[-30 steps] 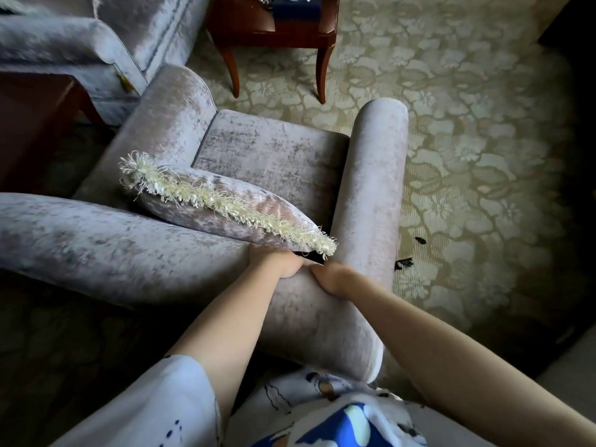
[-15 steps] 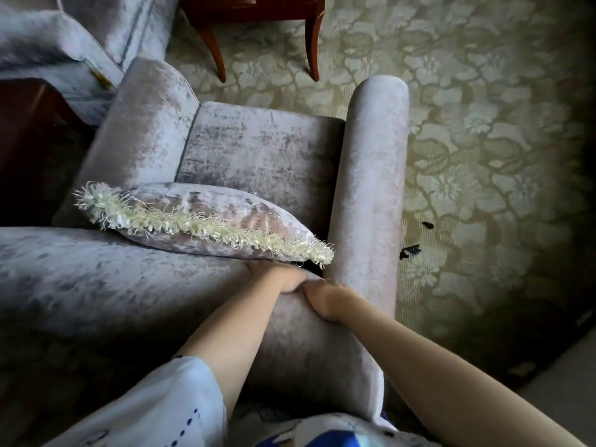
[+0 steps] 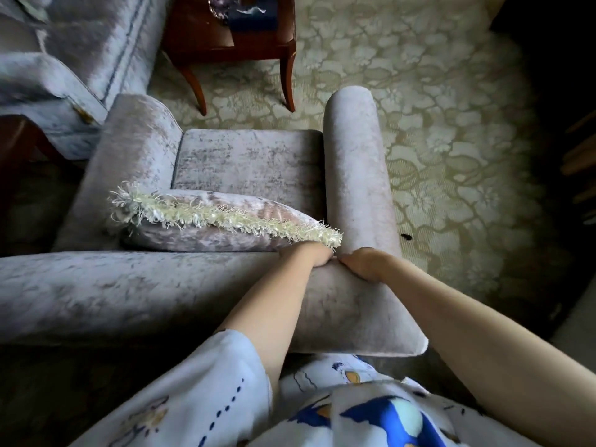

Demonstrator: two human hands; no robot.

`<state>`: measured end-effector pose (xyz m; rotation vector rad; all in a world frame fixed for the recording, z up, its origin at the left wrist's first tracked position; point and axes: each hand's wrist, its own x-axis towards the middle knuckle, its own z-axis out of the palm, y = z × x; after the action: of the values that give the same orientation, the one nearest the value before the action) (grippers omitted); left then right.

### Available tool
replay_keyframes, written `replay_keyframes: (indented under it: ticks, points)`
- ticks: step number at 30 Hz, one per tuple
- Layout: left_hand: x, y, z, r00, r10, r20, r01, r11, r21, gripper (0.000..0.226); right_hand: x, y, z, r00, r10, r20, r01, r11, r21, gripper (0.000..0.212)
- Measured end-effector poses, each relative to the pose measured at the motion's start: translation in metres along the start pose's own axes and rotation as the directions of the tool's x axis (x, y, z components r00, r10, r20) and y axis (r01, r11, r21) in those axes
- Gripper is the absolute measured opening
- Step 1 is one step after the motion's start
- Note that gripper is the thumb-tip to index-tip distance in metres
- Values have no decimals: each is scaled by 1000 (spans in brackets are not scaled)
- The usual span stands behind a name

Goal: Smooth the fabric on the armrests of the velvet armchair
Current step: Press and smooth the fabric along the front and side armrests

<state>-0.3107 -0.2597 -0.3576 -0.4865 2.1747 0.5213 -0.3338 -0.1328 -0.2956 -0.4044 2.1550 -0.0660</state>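
The pale velvet armchair (image 3: 248, 156) is seen from behind its back. Its right armrest (image 3: 354, 162) runs away from me, and the left armrest (image 3: 132, 156) is on the far side. Both hands sit in the corner where the chair back (image 3: 129, 291) meets the right armrest. My left hand (image 3: 309, 256) curls down onto the velvet just under the pillow's corner, fingertips hidden. Almost touching it, my right hand (image 3: 361, 264) clasps the armrest's inner edge with its fingers bent over the fabric.
A fringed velvet pillow (image 3: 209, 227) leans on the seat against the chair back. A dark wooden side table (image 3: 232, 43) stands beyond the chair, and a grey sofa (image 3: 64, 53) is at the upper left. Patterned carpet (image 3: 451, 124) lies to the right.
Both hands stay in the same corner, clasped on the velvet. Only my viewpoint has shifted, lifting a little so that the side table top shows again.
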Motion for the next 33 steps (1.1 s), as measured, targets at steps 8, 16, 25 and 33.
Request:
replay_keyframes:
  ticks: [8,16,25,33]
  points:
    - [-24,13,-10,995,-46,-86,48,999,22,54,-27,22,4,979,41,-201,-50,998,-41,63]
    - [-78,17,2,984,56,-166,-40,994,101,54,-77,12,34,904,-23,-428,-33,992,-124,66]
    - [-145,-27,19,898,26,-439,45,988,151,60,-97,-48,57,824,-189,-535,104,977,-185,36]
    - [-178,-175,13,833,-179,-524,210,978,-1,58,-89,-185,94,787,-370,-494,260,925,-279,44]
